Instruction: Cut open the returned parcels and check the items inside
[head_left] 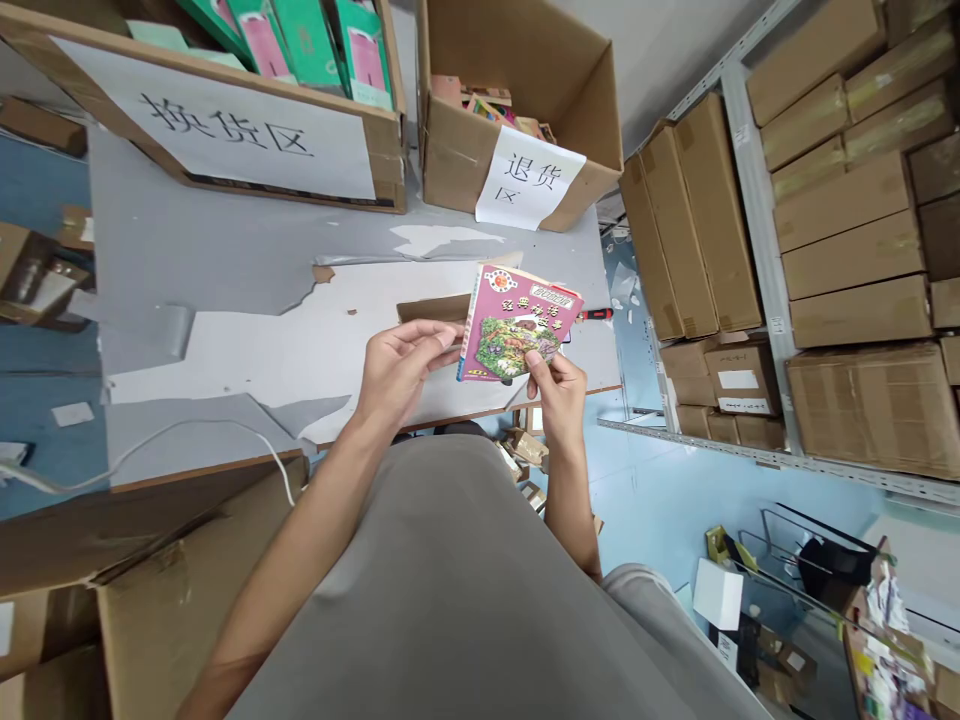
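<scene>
A purple children's book (517, 325) with Chinese lettering and a green leafy picture on its cover is held up, tilted, above the front of the table. My right hand (559, 390) grips its lower right part, thumb on the cover and the other fingers behind. At the book's left edge, the thumb and fingers of my left hand (405, 365) are pinched together against the spine. Behind the left hand a flat brown cardboard piece (431, 308) lies on the table. A red and black tool handle (597, 314) shows just right of the book.
At the back of the table (150, 350), with its torn grey covering, stand a carton of green packets (300, 130) and a carton with colourful items (450, 150), both labelled. A metal shelf (772, 250) of boxes is on the right. An opened carton (187, 590) stands at lower left.
</scene>
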